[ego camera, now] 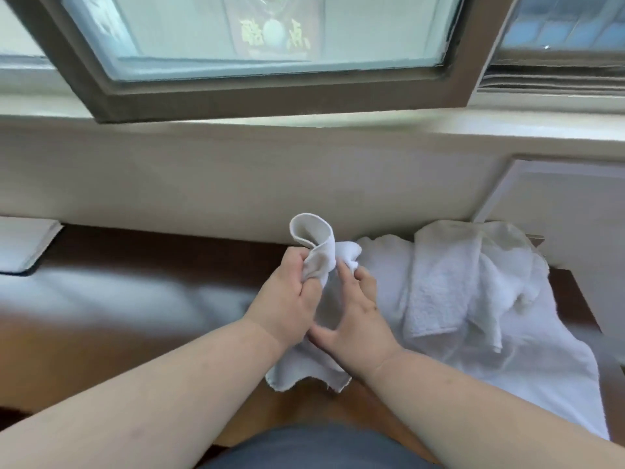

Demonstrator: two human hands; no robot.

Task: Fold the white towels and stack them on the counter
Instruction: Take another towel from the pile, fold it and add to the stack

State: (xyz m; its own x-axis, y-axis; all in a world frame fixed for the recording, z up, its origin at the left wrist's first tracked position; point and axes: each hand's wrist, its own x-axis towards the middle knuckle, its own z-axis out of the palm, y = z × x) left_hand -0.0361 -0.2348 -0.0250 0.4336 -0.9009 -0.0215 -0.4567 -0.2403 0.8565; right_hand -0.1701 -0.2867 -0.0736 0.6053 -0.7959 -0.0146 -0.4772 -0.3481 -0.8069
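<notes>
A small white towel (313,240) hangs between both hands above the brown counter (135,299). My left hand (287,296) grips its upper part, and a curled flap stands up above the fist. My right hand (355,316) pinches the towel's top edge with its fingertips; its other fingers spread over the cloth. The towel's lower edge (304,374) rests on the counter near me. A loose heap of white towels (466,282) lies to the right of my hands.
A white wall rises right behind the counter under a dark-framed window (270,96). A flat white item with a dark edge (23,245) lies at the far left. A white panel (558,198) stands at the back right.
</notes>
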